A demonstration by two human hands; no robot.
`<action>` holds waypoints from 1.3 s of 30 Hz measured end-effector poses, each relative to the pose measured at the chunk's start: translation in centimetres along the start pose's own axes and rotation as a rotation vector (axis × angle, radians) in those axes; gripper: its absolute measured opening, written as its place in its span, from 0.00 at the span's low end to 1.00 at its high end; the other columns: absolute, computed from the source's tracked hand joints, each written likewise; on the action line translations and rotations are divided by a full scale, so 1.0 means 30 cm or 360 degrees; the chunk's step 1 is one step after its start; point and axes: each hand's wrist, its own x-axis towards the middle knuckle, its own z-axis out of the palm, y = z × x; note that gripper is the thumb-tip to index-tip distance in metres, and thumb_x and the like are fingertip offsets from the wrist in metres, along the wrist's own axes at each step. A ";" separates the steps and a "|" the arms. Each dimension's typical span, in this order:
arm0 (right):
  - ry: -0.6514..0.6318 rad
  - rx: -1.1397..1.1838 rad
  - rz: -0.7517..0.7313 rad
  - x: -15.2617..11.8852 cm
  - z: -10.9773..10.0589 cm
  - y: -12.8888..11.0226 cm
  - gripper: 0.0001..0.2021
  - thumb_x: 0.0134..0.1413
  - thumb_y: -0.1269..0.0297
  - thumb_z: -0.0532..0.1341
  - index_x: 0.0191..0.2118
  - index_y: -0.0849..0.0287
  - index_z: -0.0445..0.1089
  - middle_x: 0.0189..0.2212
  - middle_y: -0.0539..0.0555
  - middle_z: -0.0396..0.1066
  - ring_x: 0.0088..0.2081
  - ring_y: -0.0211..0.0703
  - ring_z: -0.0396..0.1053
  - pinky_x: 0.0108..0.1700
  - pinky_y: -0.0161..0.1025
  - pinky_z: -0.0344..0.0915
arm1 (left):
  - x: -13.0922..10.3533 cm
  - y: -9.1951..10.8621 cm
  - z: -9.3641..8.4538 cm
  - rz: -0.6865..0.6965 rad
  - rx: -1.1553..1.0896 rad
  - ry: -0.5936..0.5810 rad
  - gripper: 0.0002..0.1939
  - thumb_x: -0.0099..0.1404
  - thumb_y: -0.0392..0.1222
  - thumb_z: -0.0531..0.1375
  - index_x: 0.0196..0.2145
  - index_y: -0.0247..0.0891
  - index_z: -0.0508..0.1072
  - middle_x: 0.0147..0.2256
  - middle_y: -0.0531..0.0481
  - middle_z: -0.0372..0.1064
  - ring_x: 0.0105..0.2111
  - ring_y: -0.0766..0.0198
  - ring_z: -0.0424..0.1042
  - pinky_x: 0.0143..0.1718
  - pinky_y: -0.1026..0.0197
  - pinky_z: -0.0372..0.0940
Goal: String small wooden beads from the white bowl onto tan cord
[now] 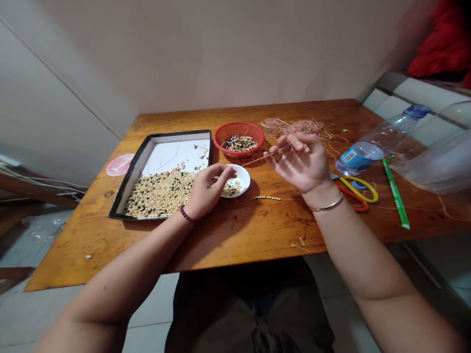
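Note:
A thin light-coloured string (253,161) runs taut between my two hands above the table. My left hand (209,190) is closed, thumb and fingers pinched at the string's left end, over the edge of a small white dish (243,177) with some beads in it. My right hand (303,159), palm turned up, pinches the string between thumb and forefinger while its other fingers curl loosely. Below, a short row of cream beads (268,198) lies threaded on string on the table. Left of the dish, a black-rimmed box lid (128,184) holds many cream, dark and green beads.
A red plastic basket (239,128) of mixed beads stands behind the dish. Bundled pink string (294,128) lies at the back. On the right are a water bottle (371,147), scissors with yellow and orange handles (368,190), a green strip (396,196) and a clear container (437,162).

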 end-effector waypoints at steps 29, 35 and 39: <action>-0.0286 0.0559 0.0896 -0.007 0.089 0.103 0.02 0.54 0.68 0.63 0.33 0.60 0.69 0.36 0.55 0.75 0.36 0.37 0.74 0.43 0.36 0.72 | -0.007 -0.012 0.013 0.0014 -0.0222 -0.0046 0.18 0.68 0.47 0.56 0.53 0.40 0.72 0.51 0.42 0.73 0.43 0.60 0.76 0.45 0.58 0.72; -0.0381 0.0677 0.0890 -0.006 0.100 0.112 0.08 0.56 0.65 0.57 0.27 0.58 0.60 0.21 0.46 0.61 0.19 0.30 0.57 0.21 0.30 0.59 | -0.005 -0.005 0.010 0.0077 -0.0087 -0.0027 0.13 0.69 0.45 0.56 0.45 0.38 0.75 0.44 0.43 0.76 0.41 0.62 0.76 0.38 0.61 0.72; -0.0401 0.0569 0.0877 -0.013 0.114 0.105 0.13 0.59 0.58 0.57 0.27 0.58 0.57 0.16 0.40 0.44 0.15 0.28 0.36 0.16 0.29 0.35 | -0.006 -0.001 0.016 -0.0016 -0.0317 -0.0095 0.10 0.66 0.45 0.60 0.42 0.37 0.68 0.39 0.43 0.77 0.39 0.62 0.77 0.35 0.64 0.72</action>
